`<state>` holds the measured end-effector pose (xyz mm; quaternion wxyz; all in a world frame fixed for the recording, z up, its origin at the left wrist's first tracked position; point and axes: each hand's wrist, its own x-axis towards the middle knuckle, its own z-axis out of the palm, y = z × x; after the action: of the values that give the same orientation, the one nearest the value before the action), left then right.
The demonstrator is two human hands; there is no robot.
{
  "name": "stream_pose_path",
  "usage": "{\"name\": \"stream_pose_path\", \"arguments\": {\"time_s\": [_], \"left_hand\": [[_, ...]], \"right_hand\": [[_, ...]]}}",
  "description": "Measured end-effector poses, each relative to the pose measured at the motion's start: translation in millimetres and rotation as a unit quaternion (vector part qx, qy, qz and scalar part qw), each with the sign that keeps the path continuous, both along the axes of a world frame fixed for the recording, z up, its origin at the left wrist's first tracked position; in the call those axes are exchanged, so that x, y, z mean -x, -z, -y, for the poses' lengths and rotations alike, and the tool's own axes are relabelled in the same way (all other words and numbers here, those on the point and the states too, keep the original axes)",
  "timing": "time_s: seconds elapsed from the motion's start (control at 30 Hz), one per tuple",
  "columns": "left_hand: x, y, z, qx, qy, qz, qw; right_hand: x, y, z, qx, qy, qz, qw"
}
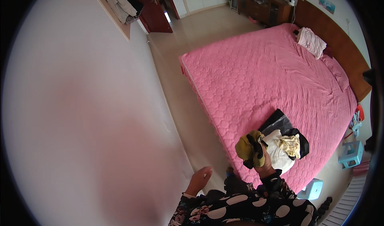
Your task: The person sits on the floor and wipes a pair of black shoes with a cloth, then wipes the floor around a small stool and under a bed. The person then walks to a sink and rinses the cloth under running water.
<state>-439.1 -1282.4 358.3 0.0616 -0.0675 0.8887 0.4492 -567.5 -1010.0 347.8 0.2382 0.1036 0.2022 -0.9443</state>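
My right hand (264,165) grips a bunched olive-yellow and black cloth item (251,148) above the near edge of the bed. My left hand (200,179) is held over the floor strip between wall and bed, fingers slightly curled, with nothing in it. Just beyond my right hand, a pile lies on the pink quilted bedspread (240,85): a white garment (278,154), a cream-yellow patterned cloth (290,145), and black cloth (303,145) partly under them. A dark, shiny folded item (278,122) sticks out on the pile's far side.
A white wall (90,106) runs close along my left. A wooden headboard (339,37), pillow (336,71) and pale folded cloth (312,43) are at the bed's far right. Blue plastic stools (350,154) stand beyond the bed's right side. A dark red door (153,10) stands ajar at the back.
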Motion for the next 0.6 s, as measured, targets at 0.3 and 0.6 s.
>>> {"name": "stream_pose_path", "arguments": {"time_s": [0.3, 0.6], "left_hand": [[149, -34, 120, -0.016, -0.060, -0.014, 0.998], [325, -71, 280, -0.024, -0.105, -0.046, 0.993]], "right_hand": [[173, -1, 118, -0.075, -0.101, 0.037, 0.991], [330, -50, 269, -0.054, -0.088, -0.018, 0.994]]}}
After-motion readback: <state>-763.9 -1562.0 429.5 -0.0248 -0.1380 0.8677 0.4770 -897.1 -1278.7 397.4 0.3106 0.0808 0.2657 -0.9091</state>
